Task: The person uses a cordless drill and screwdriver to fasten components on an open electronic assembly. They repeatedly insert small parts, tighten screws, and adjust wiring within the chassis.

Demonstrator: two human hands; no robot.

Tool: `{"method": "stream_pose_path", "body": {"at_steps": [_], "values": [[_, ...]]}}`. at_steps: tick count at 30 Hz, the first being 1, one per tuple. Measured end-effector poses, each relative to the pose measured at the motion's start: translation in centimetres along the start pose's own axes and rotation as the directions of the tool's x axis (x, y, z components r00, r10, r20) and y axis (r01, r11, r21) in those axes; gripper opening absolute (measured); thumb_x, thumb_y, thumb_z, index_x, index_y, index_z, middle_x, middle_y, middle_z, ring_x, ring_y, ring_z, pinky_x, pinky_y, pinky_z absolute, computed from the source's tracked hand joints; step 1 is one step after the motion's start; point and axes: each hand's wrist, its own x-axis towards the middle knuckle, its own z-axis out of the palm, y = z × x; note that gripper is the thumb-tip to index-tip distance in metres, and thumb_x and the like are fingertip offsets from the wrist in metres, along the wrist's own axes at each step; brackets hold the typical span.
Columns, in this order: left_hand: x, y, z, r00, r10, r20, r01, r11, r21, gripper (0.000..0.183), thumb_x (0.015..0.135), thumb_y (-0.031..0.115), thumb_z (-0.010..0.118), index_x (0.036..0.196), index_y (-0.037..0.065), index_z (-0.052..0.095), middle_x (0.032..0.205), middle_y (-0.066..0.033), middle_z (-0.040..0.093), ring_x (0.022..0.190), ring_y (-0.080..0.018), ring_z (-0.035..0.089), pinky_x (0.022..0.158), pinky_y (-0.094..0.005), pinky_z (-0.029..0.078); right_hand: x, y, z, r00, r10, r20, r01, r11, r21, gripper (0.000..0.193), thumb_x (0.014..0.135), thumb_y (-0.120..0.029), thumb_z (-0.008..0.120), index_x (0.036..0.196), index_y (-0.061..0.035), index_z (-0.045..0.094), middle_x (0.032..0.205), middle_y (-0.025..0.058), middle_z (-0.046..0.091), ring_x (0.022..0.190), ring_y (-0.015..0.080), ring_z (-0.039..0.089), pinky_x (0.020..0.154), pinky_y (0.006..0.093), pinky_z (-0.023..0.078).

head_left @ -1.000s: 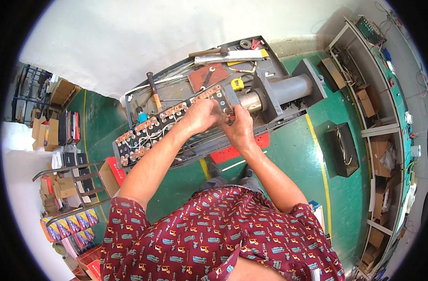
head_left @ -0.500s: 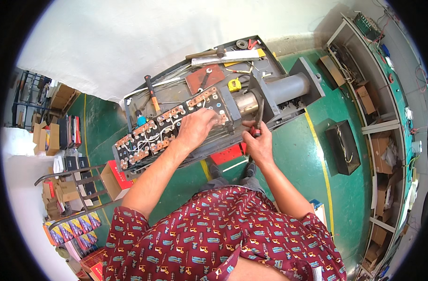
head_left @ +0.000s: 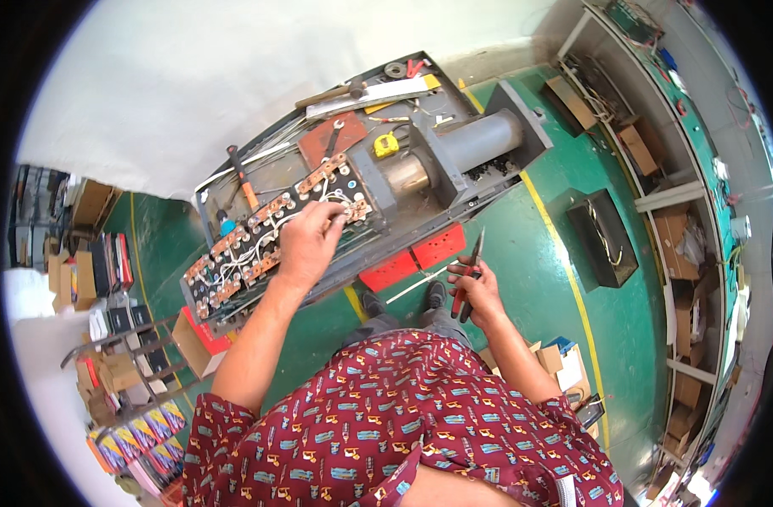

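Observation:
My right hand (head_left: 481,297) grips a pair of red-handled pliers (head_left: 464,291), jaws pointing up, just off the near side of the metal bench. My left hand (head_left: 306,245) reaches over a long block of electrical parts with copper bars (head_left: 323,173). Its fingertips pinch together beside the copper bar (head_left: 354,211) at the block's right end; what they hold, if anything, is too small to make out. Thin white wires (head_left: 264,241) run along the block's top and pass under that hand.
On the metal bench (head_left: 276,169) lie a hammer (head_left: 242,179), a wrench (head_left: 333,139), a yellow tape measure (head_left: 386,144) and a second hammer (head_left: 331,95). A grey cylinder (head_left: 485,142) sits at its right end. A black box (head_left: 603,241) stands on the green floor, near shelves (head_left: 669,198).
My right hand has drawn the pliers back from the bench, down toward me, and they now show fully. The left hand stays near the same copper bar. The whole view has shifted slightly.

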Motion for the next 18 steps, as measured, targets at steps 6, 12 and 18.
{"method": "stream_pose_path", "body": {"at_steps": [6,12,18], "values": [[-8.6,-0.4,2.6,0.994,0.055,0.098,-0.034,0.978,-0.205,0.01,0.084,-0.001,0.06,0.091,0.002,0.066,0.09,-0.0153,0.068,0.083,-0.0337,0.069,0.072,-0.0411,0.055,0.5,2.5,-3.2,0.996,0.054,0.074,-0.04,0.984,-0.173,0.057,0.088,-0.001,0.052,0.145,-0.0094,0.047,0.111,0.0138,0.067,0.083,0.0196,0.064,0.065,0.0339,0.055],[-24.6,-9.3,3.7,0.902,-0.432,0.025,0.432,0.897,-0.092,0.011,0.083,-0.003,0.056,0.087,0.002,0.065,0.091,-0.0177,0.069,0.088,-0.0389,0.069,0.076,-0.0464,0.054,2.4,6.2,-4.9,0.983,0.153,0.099,-0.091,0.883,-0.461,0.047,0.085,0.0,0.058,0.131,-0.0044,0.052,0.081,0.0088,0.063,0.056,0.0144,0.055,0.048,0.0281,0.047],[-34.4,-22.3,0.2,0.544,-0.695,-0.47,0.68,0.694,-0.238,0.011,0.089,0.003,0.063,0.095,0.004,0.072,0.091,-0.019,0.073,0.087,-0.0377,0.071,0.078,-0.0427,0.056,3.5,8.3,-5.2,0.975,0.171,0.143,-0.021,0.709,-0.705,0.042,0.082,-0.002,0.058,0.123,-0.006,0.055,0.077,0.0073,0.061,0.055,0.0148,0.055,0.049,0.0281,0.046]]}}
